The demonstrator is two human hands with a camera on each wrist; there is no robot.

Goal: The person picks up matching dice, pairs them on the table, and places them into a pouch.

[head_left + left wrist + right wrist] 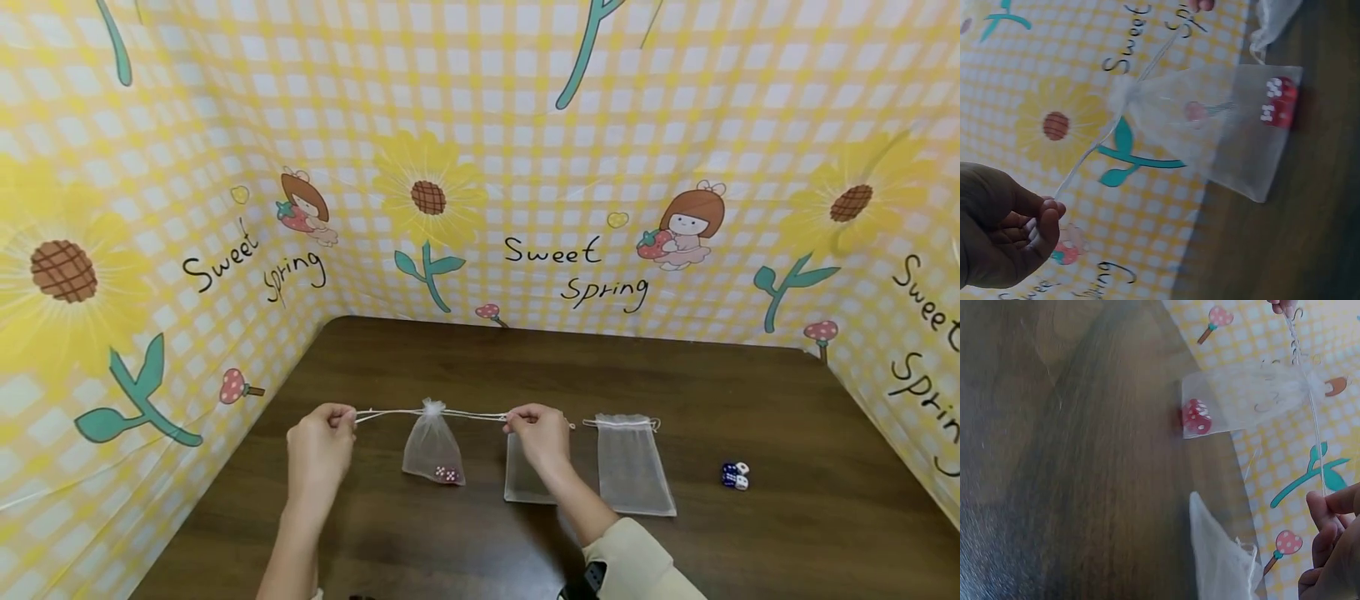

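Over the left half of the table, in from its left edge, you've got the sheer drawstring pouch strung between both hands, neck bunched tight and some red dice sitting in its bottom corner. Your left hand pinches one end of the white cord between thumb and fingertip, and your right hand does the same on the other side. Honestly, that pouch should be super light and floppy, the mesh probably a bit slick and easy to snag, with the dice the only real weight, so I'd stick to the cord, or grab the gathered neck if you need to move it. Can't tell if its base touches the tabletop or hangs just above. Cord ends are mostly lost in your fingers, and I can't swear to the dice count through the mesh. Your right hand and forearm cover part of one flat pouch; the other flat pouch and the blue and white dice toward the right edge show fine. The table's near edge is out of frame.
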